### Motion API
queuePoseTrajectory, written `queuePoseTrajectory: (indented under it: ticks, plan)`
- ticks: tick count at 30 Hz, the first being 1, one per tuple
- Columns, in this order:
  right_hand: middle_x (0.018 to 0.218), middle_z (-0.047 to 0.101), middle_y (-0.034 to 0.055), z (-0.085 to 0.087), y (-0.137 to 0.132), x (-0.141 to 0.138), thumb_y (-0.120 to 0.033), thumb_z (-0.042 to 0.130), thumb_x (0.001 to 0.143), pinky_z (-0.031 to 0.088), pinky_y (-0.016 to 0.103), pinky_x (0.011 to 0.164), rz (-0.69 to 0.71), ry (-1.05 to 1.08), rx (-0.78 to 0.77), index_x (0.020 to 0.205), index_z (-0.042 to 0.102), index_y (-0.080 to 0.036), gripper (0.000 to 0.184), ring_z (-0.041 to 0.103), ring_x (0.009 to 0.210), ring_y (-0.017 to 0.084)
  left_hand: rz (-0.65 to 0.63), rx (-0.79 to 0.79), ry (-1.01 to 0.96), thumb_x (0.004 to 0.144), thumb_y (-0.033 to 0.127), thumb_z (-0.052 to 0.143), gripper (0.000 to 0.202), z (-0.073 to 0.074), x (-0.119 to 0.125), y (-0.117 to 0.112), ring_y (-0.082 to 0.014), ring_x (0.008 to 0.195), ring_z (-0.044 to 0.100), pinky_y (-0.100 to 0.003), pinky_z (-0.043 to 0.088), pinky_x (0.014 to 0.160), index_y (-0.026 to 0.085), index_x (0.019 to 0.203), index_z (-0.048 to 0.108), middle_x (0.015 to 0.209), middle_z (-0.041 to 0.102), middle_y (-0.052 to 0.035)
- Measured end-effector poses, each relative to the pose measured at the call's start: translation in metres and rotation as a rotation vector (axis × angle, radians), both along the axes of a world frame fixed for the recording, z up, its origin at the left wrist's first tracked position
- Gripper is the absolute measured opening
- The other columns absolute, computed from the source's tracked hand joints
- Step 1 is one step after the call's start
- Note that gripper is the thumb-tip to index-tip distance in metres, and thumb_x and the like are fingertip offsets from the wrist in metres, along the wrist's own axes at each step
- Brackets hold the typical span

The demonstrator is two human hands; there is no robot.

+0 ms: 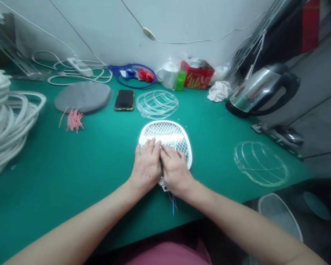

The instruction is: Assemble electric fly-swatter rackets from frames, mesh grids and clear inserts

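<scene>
A white oval racket head with a metal mesh (167, 134) lies flat on the green table (99, 165) in front of me. My left hand (147, 163) and my right hand (175, 169) rest side by side on its near half, fingers stretched flat and pressing on the mesh. Thin red and blue wires (173, 204) trail from under the frame toward the table's front edge.
Clear plastic grids lie behind (157, 103) and at the right (260, 163). A phone (124, 99), grey mesh stack (82, 96), pink sleeves (74, 120), white frames (8, 121), a kettle (262, 92) and a red box (197, 75) surround the work spot.
</scene>
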State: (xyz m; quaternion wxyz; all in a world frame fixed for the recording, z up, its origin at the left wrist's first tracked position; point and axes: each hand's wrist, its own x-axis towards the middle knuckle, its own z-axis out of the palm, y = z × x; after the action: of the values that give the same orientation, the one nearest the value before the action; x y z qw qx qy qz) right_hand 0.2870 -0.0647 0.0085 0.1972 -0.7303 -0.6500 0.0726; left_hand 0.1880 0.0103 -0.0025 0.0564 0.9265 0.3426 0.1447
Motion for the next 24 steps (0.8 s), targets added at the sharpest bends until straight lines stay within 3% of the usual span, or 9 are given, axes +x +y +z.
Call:
queuePoseTrajectory:
  ticks: [4, 7, 10, 13, 15, 18, 21, 24]
  plan:
    - [0.136, 0.044, 0.0091, -0.008, -0.006, -0.014, -0.019, 0.032, 0.087, 0.020, 0.041, 0.105, -0.027, 0.068, 0.012, 0.135, 0.039, -0.013, 0.049, 0.034, 0.127, 0.023, 0.041, -0.032, 0.010, 0.086, 0.020, 0.028, 0.051, -0.006, 0.000, -0.005, -0.0321, 0.129, 0.032, -0.050, 0.022, 0.105, 0.004, 0.133, 0.039, 0.138, 0.039, -0.0204]
    - [0.132, 0.048, 0.0080, -0.007, -0.005, -0.005, -0.018, 0.032, 0.087, 0.025, 0.038, 0.103, -0.019, 0.125, 0.033, 0.130, 0.045, -0.016, 0.045, 0.038, 0.124, 0.020, 0.016, -0.098, 0.018, 0.086, 0.019, 0.028, 0.049, -0.002, -0.004, 0.002, -0.0304, 0.129, 0.033, -0.051, 0.023, 0.104, 0.011, 0.133, 0.040, 0.139, 0.041, -0.0172]
    - [0.129, 0.052, 0.0083, -0.001, 0.008, 0.026, -0.022, 0.034, 0.089, 0.029, 0.035, 0.101, -0.106, 0.133, 0.115, 0.122, 0.053, -0.017, 0.039, 0.042, 0.122, 0.018, 0.054, -0.147, -0.036, 0.089, 0.026, 0.027, 0.047, 0.010, -0.006, 0.029, -0.0279, 0.131, 0.031, -0.050, 0.027, 0.103, 0.016, 0.134, 0.039, 0.142, 0.037, -0.0138]
    - [0.138, 0.041, 0.0107, 0.003, 0.036, 0.065, -0.030, 0.037, 0.089, 0.025, 0.042, 0.102, -0.241, 0.017, 0.084, 0.129, 0.047, -0.014, 0.043, 0.033, 0.129, 0.022, 0.098, -0.119, -0.053, 0.090, 0.040, 0.027, 0.054, 0.019, 0.006, 0.067, -0.0298, 0.134, 0.023, -0.052, 0.025, 0.103, 0.013, 0.136, 0.034, 0.146, 0.029, -0.0149]
    - [0.144, 0.032, 0.0094, 0.002, 0.057, 0.081, -0.036, 0.037, 0.090, 0.023, 0.045, 0.103, -0.195, -0.034, -0.031, 0.135, 0.037, -0.015, 0.050, 0.026, 0.132, 0.023, 0.032, -0.098, 0.011, 0.090, 0.044, 0.024, 0.057, 0.019, 0.020, 0.087, -0.0292, 0.135, 0.021, -0.054, 0.023, 0.104, 0.013, 0.138, 0.030, 0.147, 0.027, -0.0140]
    - [0.146, 0.028, 0.0064, -0.005, 0.077, 0.085, -0.043, 0.030, 0.092, 0.020, 0.046, 0.104, -0.078, -0.054, -0.147, 0.140, 0.030, -0.018, 0.054, 0.024, 0.134, 0.023, -0.089, -0.072, 0.111, 0.091, 0.042, 0.023, 0.053, 0.009, 0.036, 0.101, -0.0264, 0.134, 0.025, -0.053, 0.024, 0.104, 0.016, 0.137, 0.033, 0.146, 0.031, -0.0110]
    - [0.146, 0.029, 0.0051, -0.012, 0.082, 0.076, -0.041, 0.027, 0.093, 0.018, 0.045, 0.105, -0.063, -0.084, -0.104, 0.138, 0.033, -0.018, 0.051, 0.026, 0.132, 0.023, -0.143, -0.028, 0.114, 0.092, 0.039, 0.024, 0.050, 0.000, 0.040, 0.098, -0.0252, 0.132, 0.029, -0.050, 0.026, 0.103, 0.016, 0.133, 0.039, 0.143, 0.036, -0.0109]
    - [0.143, 0.034, 0.0048, -0.010, 0.083, 0.074, -0.037, 0.028, 0.093, 0.020, 0.044, 0.105, -0.088, -0.075, -0.044, 0.137, 0.035, -0.017, 0.049, 0.030, 0.130, 0.022, -0.152, -0.024, 0.049, 0.091, 0.039, 0.027, 0.048, 0.000, 0.039, 0.096, -0.0251, 0.130, 0.032, -0.051, 0.026, 0.103, 0.017, 0.131, 0.041, 0.140, 0.040, -0.0112]
